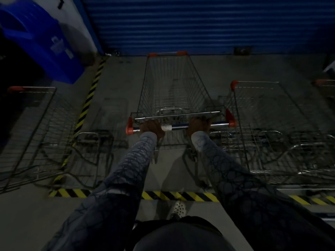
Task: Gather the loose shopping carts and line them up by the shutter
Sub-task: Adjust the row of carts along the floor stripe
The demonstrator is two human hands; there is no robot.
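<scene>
A wire shopping cart with red corner caps stands straight ahead, its nose almost at the blue roller shutter. My left hand grips the left part of its handle bar, and my right hand grips the right part. A second cart is parked close on the right, side by side with mine. A third cart stands on the left, further apart.
A blue bin leans at the far left by the wall. Yellow-black hazard tape marks the concrete floor across the front and up the left side. Another cart's red cap shows at the far right edge.
</scene>
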